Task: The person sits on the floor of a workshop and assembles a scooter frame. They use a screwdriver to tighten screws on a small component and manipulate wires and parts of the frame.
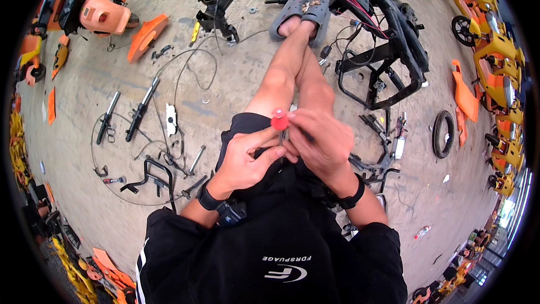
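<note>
In front of my lap a red-handled screwdriver points down, its thin metal shaft running between my two hands. My right hand is closed, with its fingertips against the red handle. A dark, blurred bit shows between its fingers. My left hand is pinched close around the lower shaft. Whatever small part lies between its thumb and fingers is hidden. Both hands rest over my black shorts, below my crossed legs.
A black scooter frame with red wires stands ahead right. Fork tubes, cables and a bent black bracket lie left on the concrete floor. Right are a tire and an orange panel. Yellow scooters line the right side.
</note>
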Tool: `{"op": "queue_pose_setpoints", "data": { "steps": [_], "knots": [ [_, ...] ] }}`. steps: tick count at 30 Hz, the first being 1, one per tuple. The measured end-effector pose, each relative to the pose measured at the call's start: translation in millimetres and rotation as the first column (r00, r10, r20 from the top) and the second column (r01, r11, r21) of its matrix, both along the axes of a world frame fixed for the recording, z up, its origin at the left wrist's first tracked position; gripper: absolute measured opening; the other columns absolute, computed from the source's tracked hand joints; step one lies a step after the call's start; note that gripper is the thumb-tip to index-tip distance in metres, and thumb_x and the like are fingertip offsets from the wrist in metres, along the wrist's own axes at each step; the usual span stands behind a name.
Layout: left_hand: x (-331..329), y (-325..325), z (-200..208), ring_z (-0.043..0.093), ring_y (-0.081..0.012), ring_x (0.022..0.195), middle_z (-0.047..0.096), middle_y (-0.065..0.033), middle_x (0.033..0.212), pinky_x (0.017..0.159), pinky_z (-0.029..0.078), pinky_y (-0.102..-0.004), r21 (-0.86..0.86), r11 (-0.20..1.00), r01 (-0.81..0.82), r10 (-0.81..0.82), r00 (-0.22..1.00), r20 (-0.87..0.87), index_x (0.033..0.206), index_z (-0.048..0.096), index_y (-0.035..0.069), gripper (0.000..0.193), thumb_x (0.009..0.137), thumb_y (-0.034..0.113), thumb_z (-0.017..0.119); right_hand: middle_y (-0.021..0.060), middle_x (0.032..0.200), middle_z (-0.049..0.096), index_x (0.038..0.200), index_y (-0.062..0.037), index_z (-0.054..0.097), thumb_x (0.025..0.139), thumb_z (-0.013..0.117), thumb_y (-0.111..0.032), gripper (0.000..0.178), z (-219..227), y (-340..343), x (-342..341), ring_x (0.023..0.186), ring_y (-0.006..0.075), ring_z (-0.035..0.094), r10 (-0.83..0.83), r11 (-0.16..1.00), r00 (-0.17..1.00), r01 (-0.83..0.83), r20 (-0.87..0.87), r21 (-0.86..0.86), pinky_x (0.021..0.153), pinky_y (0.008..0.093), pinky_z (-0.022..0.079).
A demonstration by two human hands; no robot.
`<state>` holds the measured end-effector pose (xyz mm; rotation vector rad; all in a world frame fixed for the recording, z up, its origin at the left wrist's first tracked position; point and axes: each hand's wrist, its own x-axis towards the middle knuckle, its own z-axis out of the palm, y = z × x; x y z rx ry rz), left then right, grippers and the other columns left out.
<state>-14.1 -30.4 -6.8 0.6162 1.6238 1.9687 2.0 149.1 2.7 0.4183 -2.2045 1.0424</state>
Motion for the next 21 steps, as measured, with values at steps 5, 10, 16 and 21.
{"op": "queue_pose_setpoints", "data": {
  "steps": [5, 10, 16, 21],
  "knots": [
    [5.7, -1.3, 2.9, 0.07, -0.018, 0.086, 0.072, -0.0149, 0.094, 0.082, 0.052, -0.0269, 0.132, 0.991, -0.02, -0.003, 0.984, 0.176, 0.132, 0.05, -0.008, 0.042, 0.091, -0.004, 0.057, 0.0069, 0.084, 0.071, 0.095, -0.0004, 0.069, 0.071, 0.073, 0.009, 0.025, 3.4, -1.1, 7.5, 0.068, 0.0152, 0.068, 0.04, 0.976, 0.992, -0.014, 0.117, -0.217, 0.052, 0.0244, 0.048],
    [-0.5, -7.0, 8.6, 0.07, -0.0171, 0.087, 0.073, -0.0116, 0.093, 0.081, 0.051, -0.0261, -0.056, 0.998, -0.021, 0.015, 0.994, -0.105, 0.134, 0.051, -0.004, 0.044, 0.09, -0.004, 0.058, 0.0055, 0.084, 0.068, 0.102, -0.002, 0.066, 0.071, 0.076, 0.004, 0.032, 24.1, -1.9, 13.0, 0.067, 0.0143, 0.065, 0.038, 0.992, 0.975, -0.011, 0.219, -0.123, 0.051, 0.0248, 0.048],
    [-2.2, -8.9, 6.7, 0.071, -0.0223, 0.09, 0.073, -0.0138, 0.097, 0.082, 0.052, -0.0287, -0.137, 0.989, -0.053, 0.021, 0.973, -0.231, 0.131, 0.054, -0.004, 0.045, 0.086, -0.004, 0.061, 0.0059, 0.08, 0.066, 0.101, -0.0026, 0.064, 0.069, 0.074, 0.006, 0.034, 29.5, -4.2, 10.4, 0.067, 0.0173, 0.065, 0.039, 0.996, 0.966, -0.019, 0.256, -0.082, 0.054, 0.0276, 0.049],
    [-2.5, -7.9, 10.3, 0.07, -0.0256, 0.083, 0.071, -0.0149, 0.091, 0.077, 0.052, -0.03, -0.166, 0.98, -0.109, 0.056, 0.955, -0.293, 0.125, 0.057, -0.005, 0.043, 0.083, -0.003, 0.065, 0.0054, 0.076, 0.065, 0.1, -0.0038, 0.063, 0.067, 0.072, 0.006, 0.035, 34.2, -5.7, 7.7, 0.064, 0.0182, 0.065, 0.016, 0.999, 0.954, -0.004, 0.298, -0.042, 0.053, 0.0281, 0.05]
  ]
}}
